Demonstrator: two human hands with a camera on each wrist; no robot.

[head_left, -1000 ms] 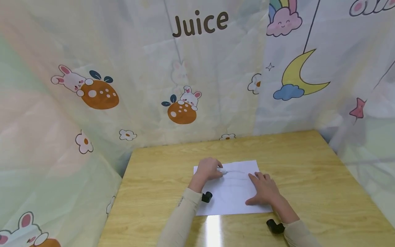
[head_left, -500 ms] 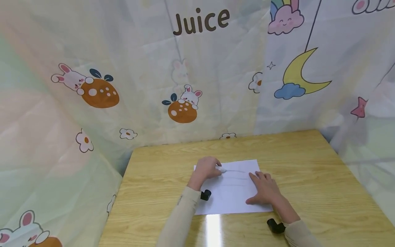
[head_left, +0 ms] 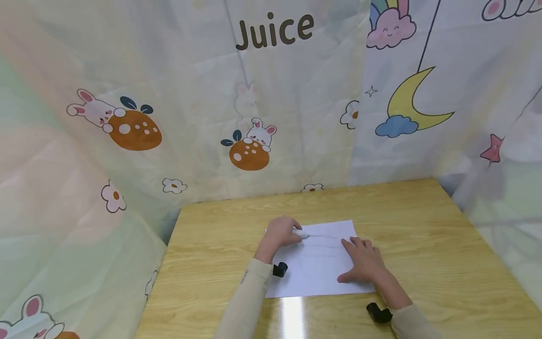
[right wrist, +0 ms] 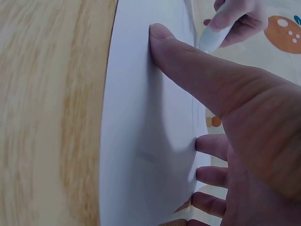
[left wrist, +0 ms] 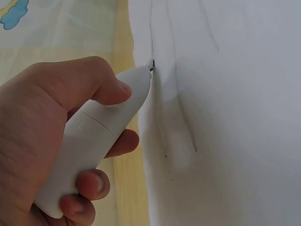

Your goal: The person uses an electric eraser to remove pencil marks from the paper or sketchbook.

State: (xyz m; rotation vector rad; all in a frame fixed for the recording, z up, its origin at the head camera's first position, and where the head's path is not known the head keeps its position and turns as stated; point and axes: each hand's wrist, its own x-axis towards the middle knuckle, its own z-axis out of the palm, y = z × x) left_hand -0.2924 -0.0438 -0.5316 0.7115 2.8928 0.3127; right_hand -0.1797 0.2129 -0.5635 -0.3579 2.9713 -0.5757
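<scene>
My left hand [head_left: 281, 234] grips a chunky white pen-shaped tool [left wrist: 106, 115], thumb along its upper side and fingers curled underneath. Its small dark tip meets the white paper [head_left: 313, 278] near the far edge, at the left end of a thin grey line [head_left: 326, 236]. Two more lines run below that one, roughly parallel. On the right side of the sheet, my right hand [head_left: 363, 260] rests with fingers spread. Its thumb [right wrist: 162, 35] lies on the paper nearer the front, and the other fingertips touch down farther back and right.
The sheet lies on a wood-patterned table [head_left: 220, 249]. Printed cloth [head_left: 186, 94] hangs behind and at both sides of it. Black wrist cameras [head_left: 378, 312] sit by both wrists, the left one overlapping the paper in the head view.
My left hand has slid slightly to the left with the white tool, its tip following along the top line. The right hand stays in the same place on the paper.
</scene>
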